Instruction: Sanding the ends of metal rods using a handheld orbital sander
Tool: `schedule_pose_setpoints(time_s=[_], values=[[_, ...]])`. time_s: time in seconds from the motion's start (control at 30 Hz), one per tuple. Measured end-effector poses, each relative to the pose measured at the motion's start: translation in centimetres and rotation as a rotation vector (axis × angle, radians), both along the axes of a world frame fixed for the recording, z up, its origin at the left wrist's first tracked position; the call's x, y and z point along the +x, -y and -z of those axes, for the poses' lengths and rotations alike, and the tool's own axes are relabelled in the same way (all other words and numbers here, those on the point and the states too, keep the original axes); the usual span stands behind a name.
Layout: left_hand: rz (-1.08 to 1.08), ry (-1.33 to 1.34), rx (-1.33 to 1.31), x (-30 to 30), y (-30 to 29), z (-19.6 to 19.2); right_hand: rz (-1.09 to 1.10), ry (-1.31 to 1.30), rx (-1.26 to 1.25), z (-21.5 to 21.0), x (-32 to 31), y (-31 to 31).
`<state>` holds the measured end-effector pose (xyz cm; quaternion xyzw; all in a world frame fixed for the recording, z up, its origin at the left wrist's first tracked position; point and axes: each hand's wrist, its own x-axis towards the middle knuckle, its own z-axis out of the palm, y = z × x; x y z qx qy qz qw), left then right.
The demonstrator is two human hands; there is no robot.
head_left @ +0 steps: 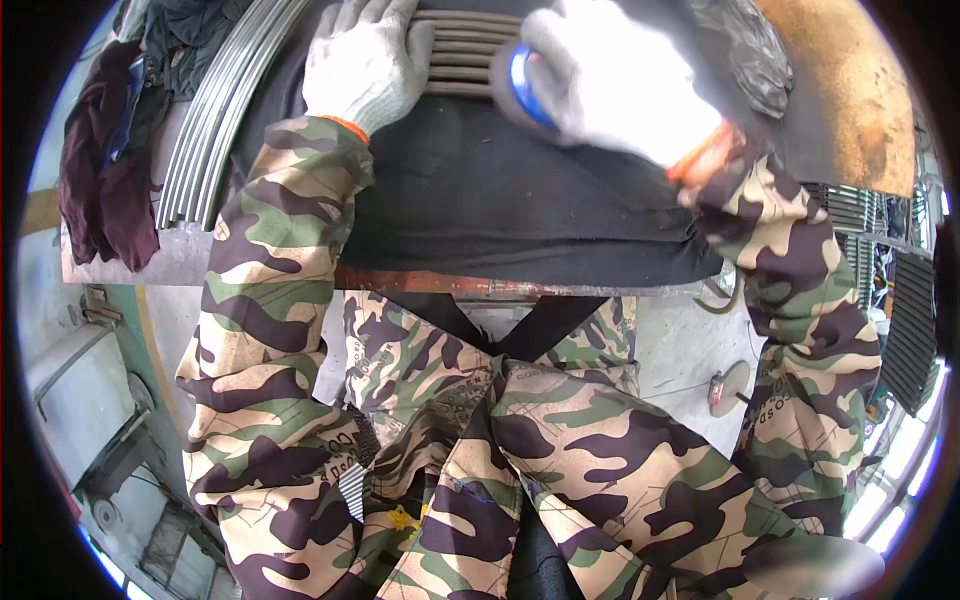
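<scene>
Several dull metal rods (462, 57) lie side by side on a black cloth (500, 190) at the top of the view. My left hand (362, 72), in a white knit glove, rests flat at their left ends with the fingers stretched out. Over their right part is my right hand (625, 85), gloved too and smeared by motion. Its fingers close round a rounded dark grey thing with a blue band (527, 86); blur hides its exact kind. Whether it touches the rods I cannot tell.
A bundle of long shiny metal rods (215, 130) lies left of the cloth, beside dark crumpled clothing (105, 175). Crumpled plastic (750, 55) and a brown board (850, 90) are at the right. The bench's front edge (440, 283) runs before my lap.
</scene>
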<state>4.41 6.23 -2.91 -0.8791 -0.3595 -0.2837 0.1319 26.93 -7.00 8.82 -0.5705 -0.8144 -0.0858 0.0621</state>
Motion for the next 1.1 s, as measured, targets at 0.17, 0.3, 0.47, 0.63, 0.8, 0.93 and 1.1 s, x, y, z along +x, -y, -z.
schedule_pose_setpoints(time_s=[0.17,0.3,0.47,0.63,0.8,0.93,1.1], values=[[-0.026,-0.019,0.006,-0.2,0.0,0.8,0.116,0.064,0.095,0.9,5.0,-2.0],[-0.002,-0.072,0.026,-0.2,0.3,0.3,-0.033,0.040,0.085,0.9,5.6,2.2],[0.044,0.040,-0.095,-0.2,0.2,0.1,0.105,0.072,0.146,1.2,7.9,-0.5],[0.024,-0.010,-0.080,-0.7,0.2,0.3,0.020,0.064,0.027,0.7,6.6,3.6],[0.071,0.006,-0.081,0.3,0.1,-0.3,0.081,0.029,0.120,1.7,10.4,1.2],[0.008,-0.070,-0.181,-0.7,0.4,-0.7,-0.068,0.037,0.170,2.9,9.8,3.5],[0.027,-0.092,-0.162,-1.1,0.6,-1.1,-0.073,0.035,0.223,3.0,10.6,2.3]])
